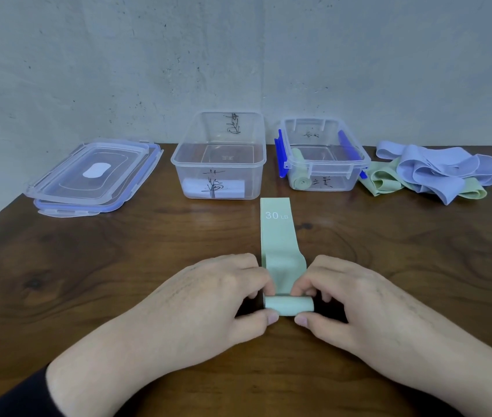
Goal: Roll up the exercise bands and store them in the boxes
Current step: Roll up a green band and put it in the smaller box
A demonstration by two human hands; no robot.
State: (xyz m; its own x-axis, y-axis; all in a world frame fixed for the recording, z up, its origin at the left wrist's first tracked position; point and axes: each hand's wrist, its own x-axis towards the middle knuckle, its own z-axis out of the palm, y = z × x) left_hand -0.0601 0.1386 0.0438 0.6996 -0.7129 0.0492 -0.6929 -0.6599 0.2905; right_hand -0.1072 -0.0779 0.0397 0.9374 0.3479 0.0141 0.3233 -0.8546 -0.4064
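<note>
Left hand [208, 299] and right hand [356, 296] each pinch an end of the half-rolled green band [281, 245], mid-table [88, 266], bare wood either side. Beyond: two open boxes, left box [219, 158] holding a white roll, right box [324, 156] a green one. Two stacked lids [94, 176] far left; tangled loose bands [431, 173] far right.

Both forearms run off the bottom edge of the frame, and the table [88, 266] gets cut at the left, right and bottom too. The fingers [255, 293] curl behind the green band's [278, 236] roll, so their tips are hidden. Handwriting on the clear boxes [217, 155] is too scrawly to read.
</note>
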